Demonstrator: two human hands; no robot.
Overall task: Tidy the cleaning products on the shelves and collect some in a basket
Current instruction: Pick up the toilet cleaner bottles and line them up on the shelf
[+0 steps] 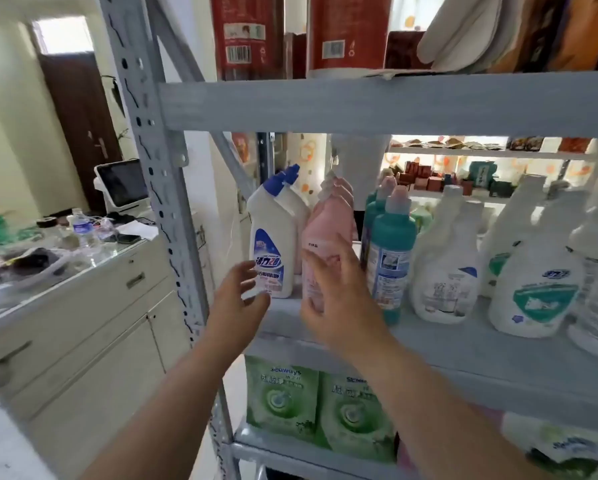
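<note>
On the middle grey shelf [464, 344] stands a row of cleaning products. At its left end is a white bottle with a blue cap [269, 237], a second like it behind. My left hand [237, 299] reaches up to its lower left, fingers spread, fingertips at the label. To the right is a pink bottle [325, 233] with more pink ones behind. My right hand [339, 299] is curled round the front pink bottle's lower half. A teal bottle [391, 251] stands right of my right hand. White spray-type bottles [444, 268] fill the right side.
Green refill pouches [311, 396] sit on the shelf below. Red packs [245, 32] stand on the shelf above. The rack's perforated upright [159, 188] runs just left of my left hand. A white counter [65, 306] with a water bottle and clutter lies to the left.
</note>
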